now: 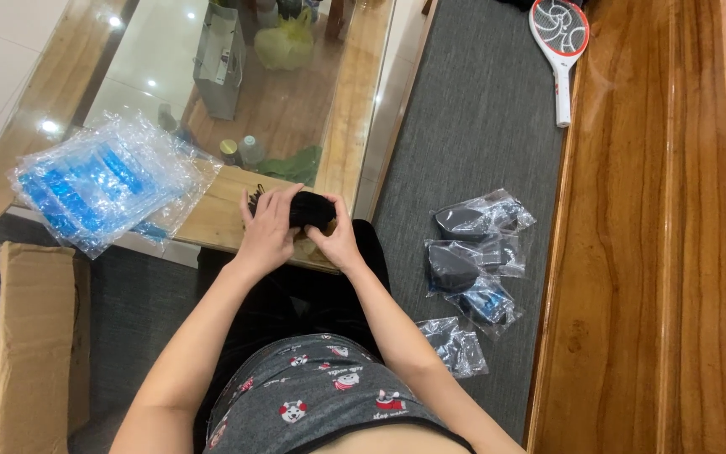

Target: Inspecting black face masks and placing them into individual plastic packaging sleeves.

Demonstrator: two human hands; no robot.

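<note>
Both my hands hold a small black object over the near edge of a glass-topped wooden table. My left hand wraps it from the left with fingers spread over the top. My right hand grips it from the right and below. What the object is cannot be made out; part of it is hidden by my fingers.
A stack of clear plastic bags with blue print lies on the table's left. Several bagged black items sit on the grey cushion to my right. A cardboard box stands at left. An orange-and-white racket swatter lies by the wooden backrest.
</note>
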